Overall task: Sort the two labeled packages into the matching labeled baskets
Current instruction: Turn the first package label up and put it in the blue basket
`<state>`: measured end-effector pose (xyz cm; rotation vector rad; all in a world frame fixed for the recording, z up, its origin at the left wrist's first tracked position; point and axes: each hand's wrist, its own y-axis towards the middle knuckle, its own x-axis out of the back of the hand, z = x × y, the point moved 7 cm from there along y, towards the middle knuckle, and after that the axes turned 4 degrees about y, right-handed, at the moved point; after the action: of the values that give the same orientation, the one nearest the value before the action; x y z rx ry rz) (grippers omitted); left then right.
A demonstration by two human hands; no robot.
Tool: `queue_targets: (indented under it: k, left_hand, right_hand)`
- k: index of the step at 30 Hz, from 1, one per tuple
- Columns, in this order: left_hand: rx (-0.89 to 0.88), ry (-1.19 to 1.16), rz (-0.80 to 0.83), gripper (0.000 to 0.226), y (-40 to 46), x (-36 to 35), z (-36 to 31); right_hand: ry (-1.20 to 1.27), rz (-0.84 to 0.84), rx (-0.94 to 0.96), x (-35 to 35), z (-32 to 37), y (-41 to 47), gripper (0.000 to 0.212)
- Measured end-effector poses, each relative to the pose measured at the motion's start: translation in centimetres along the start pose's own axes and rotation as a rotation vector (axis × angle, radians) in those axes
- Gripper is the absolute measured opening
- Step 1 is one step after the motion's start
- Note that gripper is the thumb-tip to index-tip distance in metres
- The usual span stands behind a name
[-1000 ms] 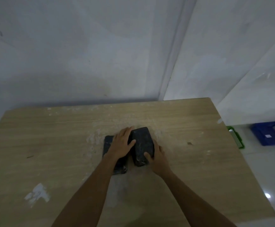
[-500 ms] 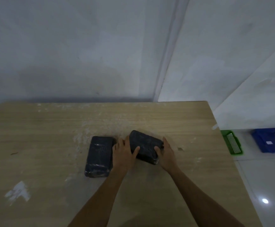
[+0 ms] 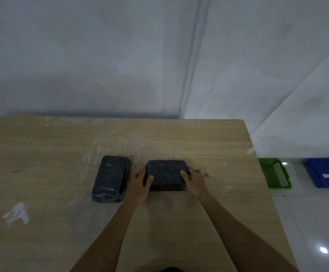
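We have turned the right package square on the tabletop; both hands clasp its ends; no label shows, so it may reach the wrong basket

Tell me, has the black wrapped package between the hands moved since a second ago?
Yes. The black wrapped package turned from lengthwise to crosswise and shifted right, opening a gap to the other black package on the wooden table.

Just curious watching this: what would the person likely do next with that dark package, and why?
Probably lift the right package: the left hand and right hand clasp its ends, and no label shows on top, so checking it comes first.
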<state>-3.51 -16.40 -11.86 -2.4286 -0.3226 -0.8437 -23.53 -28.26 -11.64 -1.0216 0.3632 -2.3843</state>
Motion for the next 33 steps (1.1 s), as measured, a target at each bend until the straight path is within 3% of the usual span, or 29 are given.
queue_targets:
  k: [3,8,13,20,27,33]
  left_hand:
    - [-0.048,-0.059,-0.009,0.065,0.1,0.7,-0.8]
    - [-0.064,-0.209,-0.044,0.069,-0.1,2.3,-2.3]
    - [-0.05,-0.309,-0.056,0.062,-0.5,2.9,-3.0]
    - [-0.015,-0.513,-0.035,0.04,-1.0,3.3,-3.2]
    - [0.035,-0.469,-0.073,0.025,-1.1,3.0,-1.8]
    - [0.023,-0.385,-0.024,0.048,-1.8,1.8,-0.2]
  right_hand:
    - [0.052,-0.021,0.053,0.9,0.9,-0.1,0.046]
    - [0.145,-0.076,0.132,2.4,2.3,-0.6,0.069]
    - [0.235,-0.052,0.136,2.9,2.1,-1.4,0.069]
    - [0.559,-0.06,-0.034,3.4,2.0,-2.5,0.033]
    - [0.428,-0.139,0.028,3.5,2.4,-2.8,0.012]
    - [0.473,-0.061,-0.051,1.5,-0.5,-3.7,0.051]
